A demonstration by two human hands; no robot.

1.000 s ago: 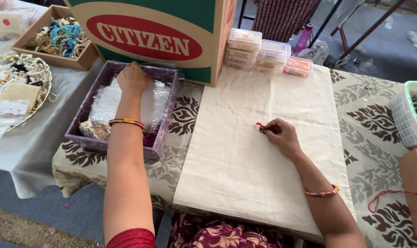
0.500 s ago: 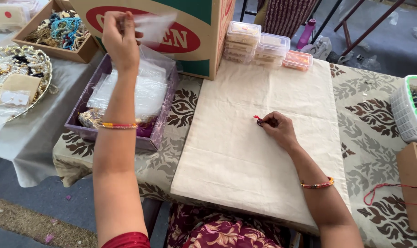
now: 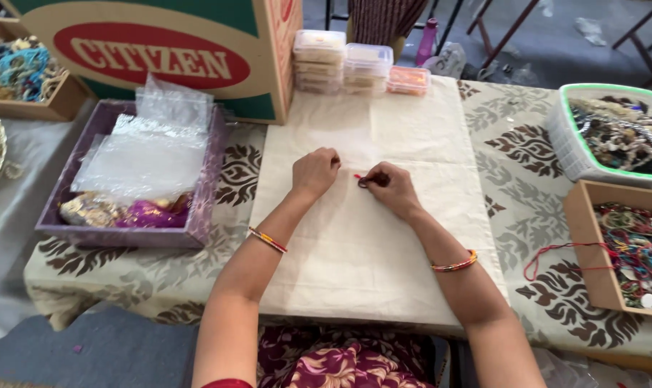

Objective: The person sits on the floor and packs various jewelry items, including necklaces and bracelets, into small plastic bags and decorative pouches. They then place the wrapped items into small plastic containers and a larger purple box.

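Since the earlier head-view frames, the left hand [image 3: 314, 171] has come away from the purple tray [image 3: 60, 215], where it was lifting a clear plastic bag, and now rests curled on the cream cloth [image 3: 369, 259] close beside the right hand [image 3: 387, 188]. That right hand has hardly shifted: its fingers are pinched around a small red piece [image 3: 357, 177], apparently a bit of thread or a bead, held down on the cloth near its middle. Whether the left fingers grip anything I cannot tell; they are folded under, the tips just beside the red piece.

From the head camera, the clear plastic bags [image 3: 143, 151] lie back in the tray over gold and pink items. Stacked clear boxes [image 3: 344, 66] sit at the far edge of the cloth, a white basket [image 3: 565, 147] of jewellery and a wooden box [image 3: 585, 244] of coloured threads stand to the right.

Judging by the bare cloth and the single tiny piece between the hands, the work looks barely begun, with nearly all the assembling left.
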